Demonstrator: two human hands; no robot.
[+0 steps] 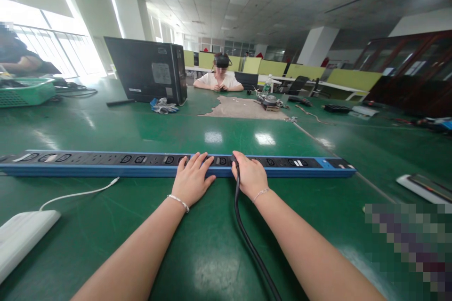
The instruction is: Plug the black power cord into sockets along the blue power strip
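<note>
A long blue-edged power strip (106, 170) with a black socket face lies across the green table. My left hand (192, 176) rests on its middle, fingers spread over the sockets and the front edge. Just to the right, my right hand (251, 174) is closed around a black power plug (234, 159) at the strip's face. The plug's black cable (243, 230) runs from under my fingers down toward the bottom of the view. Whether the plug is seated in a socket cannot be made out, as my fingers cover part of it.
A white power bank-like block (28, 230) with a white cable (79, 193) lies at the left. Farther back are a black computer case (144, 68), gloves (164, 106) and a green basket (30, 94). Across the table sits a person (219, 80); another is at the far left.
</note>
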